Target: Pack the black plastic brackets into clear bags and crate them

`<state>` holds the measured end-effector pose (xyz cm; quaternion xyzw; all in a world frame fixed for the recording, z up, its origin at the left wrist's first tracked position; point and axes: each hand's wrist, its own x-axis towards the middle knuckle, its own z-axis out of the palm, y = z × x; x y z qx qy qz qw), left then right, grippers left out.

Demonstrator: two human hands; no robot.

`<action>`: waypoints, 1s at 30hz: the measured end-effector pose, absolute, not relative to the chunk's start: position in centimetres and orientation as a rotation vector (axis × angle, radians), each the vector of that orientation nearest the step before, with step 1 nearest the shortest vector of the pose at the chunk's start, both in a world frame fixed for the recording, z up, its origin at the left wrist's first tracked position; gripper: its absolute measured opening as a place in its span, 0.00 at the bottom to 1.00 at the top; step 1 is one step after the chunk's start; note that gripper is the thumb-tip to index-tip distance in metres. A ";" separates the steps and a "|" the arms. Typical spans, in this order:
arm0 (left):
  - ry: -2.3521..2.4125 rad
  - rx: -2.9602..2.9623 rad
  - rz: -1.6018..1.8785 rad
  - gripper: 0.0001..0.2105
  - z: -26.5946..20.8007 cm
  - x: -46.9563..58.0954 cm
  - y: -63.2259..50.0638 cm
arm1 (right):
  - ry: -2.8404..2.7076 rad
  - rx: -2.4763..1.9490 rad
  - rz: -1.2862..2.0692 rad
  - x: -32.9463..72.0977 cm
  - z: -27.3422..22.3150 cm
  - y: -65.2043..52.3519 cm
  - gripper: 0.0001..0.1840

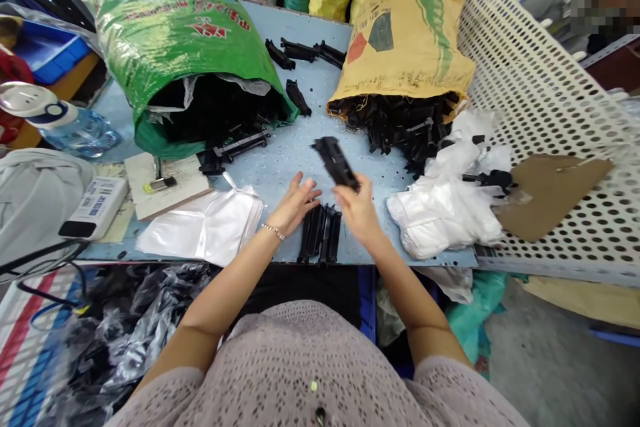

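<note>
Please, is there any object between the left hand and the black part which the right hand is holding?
Nothing visible: between the left hand and the black part in the right hand, only blue tabletop shows.

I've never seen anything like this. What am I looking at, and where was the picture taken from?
There is no machine here, just a person working bare-handed. A camera worn on their head, looking forward and down, took this picture. The right hand holds a black part; the left hand is open and holds nothing. On the blue tabletop lie similar black parts, set side by side, plus a green sack and a yellow sack, both with black pieces at their mouths.
</note>
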<state>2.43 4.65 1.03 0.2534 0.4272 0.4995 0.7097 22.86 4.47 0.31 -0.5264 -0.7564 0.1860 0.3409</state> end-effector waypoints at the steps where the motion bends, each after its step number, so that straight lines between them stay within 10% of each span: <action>1: 0.923 0.455 1.149 0.32 1.4 2.7 5.1 | -2.105 -1.233 0.549 21.6 1.0 2.9 0.16; 14: 0.776 0.429 0.949 0.24 3.2 0.2 0.7 | -2.118 -1.117 0.276 16.3 1.4 8.5 0.33; 30: 1.571 1.322 1.046 0.35 -2.3 -4.0 6.6 | -2.225 -1.349 0.649 18.9 -2.2 6.3 0.22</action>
